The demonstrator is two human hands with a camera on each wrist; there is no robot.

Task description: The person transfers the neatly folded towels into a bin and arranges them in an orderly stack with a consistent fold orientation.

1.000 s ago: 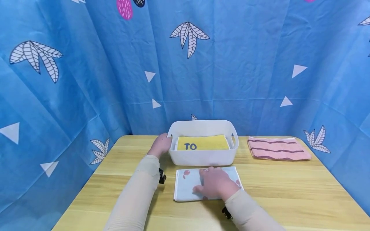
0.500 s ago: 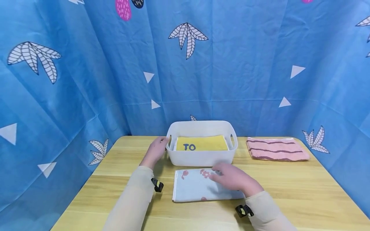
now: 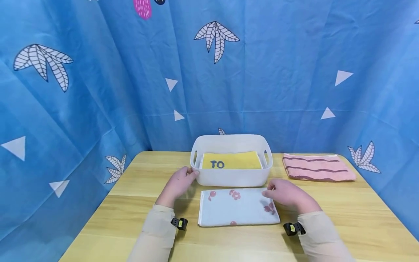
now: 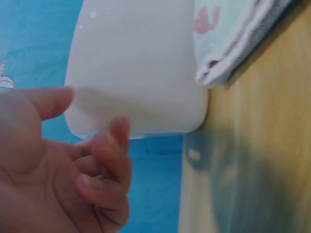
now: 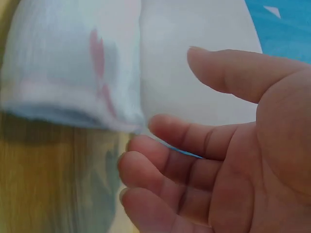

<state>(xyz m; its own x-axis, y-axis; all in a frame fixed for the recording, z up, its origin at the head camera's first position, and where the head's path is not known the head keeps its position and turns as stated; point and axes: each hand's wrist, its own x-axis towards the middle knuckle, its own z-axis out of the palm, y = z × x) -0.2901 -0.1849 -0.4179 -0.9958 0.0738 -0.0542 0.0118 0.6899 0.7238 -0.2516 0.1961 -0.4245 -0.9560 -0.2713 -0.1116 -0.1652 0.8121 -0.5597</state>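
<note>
A folded light-blue towel (image 3: 235, 213) with reddish flower prints lies on the table just in front of a white plastic basket (image 3: 233, 178). Inside the basket is a folded yellow cloth (image 3: 240, 161) lettered "TO". My left hand (image 3: 178, 185) is at the basket's front left corner; in the left wrist view its thumb and loosely bent fingers stand apart with nothing between them. My right hand (image 3: 291, 194) hovers by the far right corner of the blue towel. The right wrist view shows that hand's thumb and fingers (image 5: 160, 182) spread, holding nothing; contact with the towel is unclear.
A folded pink towel (image 3: 319, 168) with dark wavy stripes lies at the back right of the wooden table (image 3: 124, 207). Blue printed curtain (image 3: 275, 72) closes off the back and both sides.
My right hand has lifted off the middle of the blue towel and moved right to its far corner. The left hand has left the basket's handle and come down to its front left corner.
</note>
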